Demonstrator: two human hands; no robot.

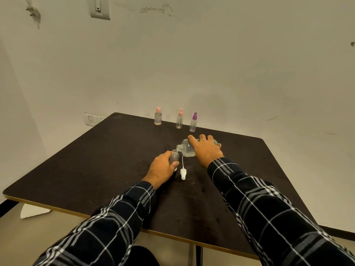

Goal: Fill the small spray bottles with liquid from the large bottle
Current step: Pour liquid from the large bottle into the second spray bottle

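Note:
My right hand [206,149] grips the large clear bottle [186,148], tipped on its side with its open neck pointing left. Its mouth sits just above the open top of a small clear bottle [174,155], which stands upright on the dark table [96,160]. My left hand [162,169] holds that small bottle round its body. A white spray cap [183,172] with its thin dip tube lies on the table between my hands.
Three small capped bottles stand in a row near the table's far edge: a pink-capped one [158,117], a pink-topped sprayer [179,120], a purple-topped sprayer [193,122]. A wall rises close behind. A white scrap [32,211] lies on the floor at left.

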